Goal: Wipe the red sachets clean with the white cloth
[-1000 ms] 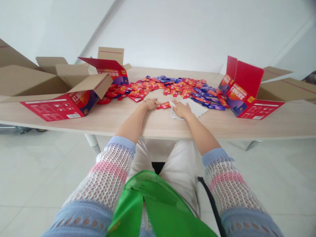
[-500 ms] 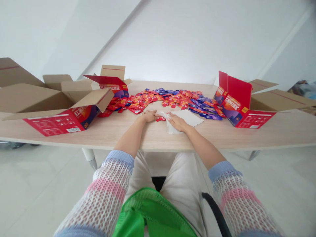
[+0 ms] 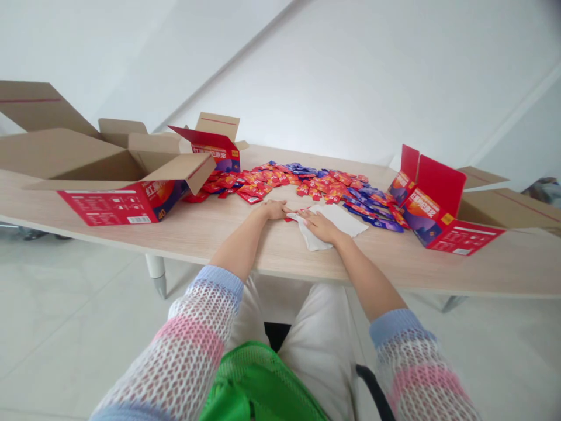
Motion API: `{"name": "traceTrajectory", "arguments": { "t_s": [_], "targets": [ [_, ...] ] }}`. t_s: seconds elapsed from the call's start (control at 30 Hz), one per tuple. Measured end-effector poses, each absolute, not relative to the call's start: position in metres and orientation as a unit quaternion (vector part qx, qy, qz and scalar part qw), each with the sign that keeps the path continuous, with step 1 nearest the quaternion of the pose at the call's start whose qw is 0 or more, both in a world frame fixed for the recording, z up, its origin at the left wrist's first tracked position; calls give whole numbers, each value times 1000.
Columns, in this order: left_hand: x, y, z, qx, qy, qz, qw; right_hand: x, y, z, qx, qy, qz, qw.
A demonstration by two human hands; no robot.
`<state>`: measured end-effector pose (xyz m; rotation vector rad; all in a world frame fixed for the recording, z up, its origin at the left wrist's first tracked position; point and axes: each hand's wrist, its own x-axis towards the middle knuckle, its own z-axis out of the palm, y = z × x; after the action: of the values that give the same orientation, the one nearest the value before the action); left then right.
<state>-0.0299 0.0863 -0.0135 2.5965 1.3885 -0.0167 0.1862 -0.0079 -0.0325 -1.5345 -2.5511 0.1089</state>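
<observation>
My right hand (image 3: 322, 226) lies flat with its fingers spread on a white cloth (image 3: 346, 221) on the table. Beneath the cloth's left edge, a red packet (image 3: 290, 218) shows a little between my hands. My left hand (image 3: 275, 209) rests at the packet's left side, its fingertips touching it; whether it grips the packet is hard to make out. Behind my hands, many red packets (image 3: 254, 188) and purple packets (image 3: 381, 222) are spread in an arc.
A large open carton (image 3: 109, 204) stands at the left, with a smaller red-flapped box (image 3: 219, 153) behind it. Another open red box (image 3: 432, 216) stands at the right. The table's front edge (image 3: 302, 276) is near my lap.
The view has tilted and shifted a little. My right hand has moved slightly over the packet with the cloth, covering more of it. The cloth is more creased at its front.
</observation>
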Motion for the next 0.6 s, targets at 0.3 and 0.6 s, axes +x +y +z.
{"name": "traceTrajectory", "arguments": {
  "t_s": [0.3,0.6],
  "targets": [
    [-35,82,-8,882,460,-24,99,191,0,-34,-594,-798,11,102],
    [-37,83,-9,888,452,-17,84,205,6,-40,-695,-708,-11,128]
  ]
}}
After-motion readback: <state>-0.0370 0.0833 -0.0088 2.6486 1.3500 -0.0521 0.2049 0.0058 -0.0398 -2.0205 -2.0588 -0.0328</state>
